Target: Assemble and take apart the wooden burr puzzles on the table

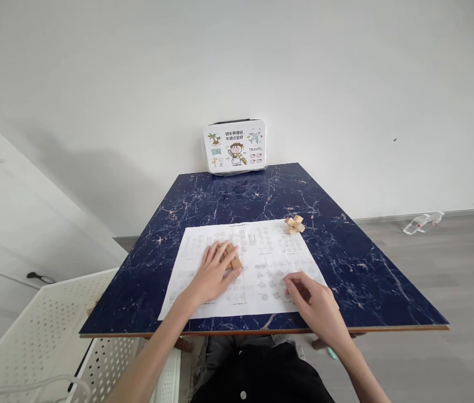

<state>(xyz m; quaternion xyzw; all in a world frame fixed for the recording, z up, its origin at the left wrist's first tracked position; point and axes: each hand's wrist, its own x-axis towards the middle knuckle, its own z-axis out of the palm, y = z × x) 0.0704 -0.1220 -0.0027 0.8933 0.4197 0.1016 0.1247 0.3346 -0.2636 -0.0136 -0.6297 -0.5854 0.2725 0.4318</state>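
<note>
My left hand [215,273] lies over a brown wooden block piece [232,257] on a printed paper sheet [203,309]. Its fingers reach across the top of the wood and the thumb rests at the near side, so part of the piece is hidden. My right hand [315,302] rests at the sheet's lower right edge. Its fingers are curled in with the tips close to the thumb, and nothing shows between them. At the sheet's top right corner sits a light wooden interlocking puzzle [294,224], apart from both hands.
The sheet lies on a dark blue marbled table [237,198]. A white case with cartoon prints [236,146] stands at the back against the wall. White perforated baskets [47,313] are at the left, below the tabletop. A clear plastic object [422,222] lies on the floor at right.
</note>
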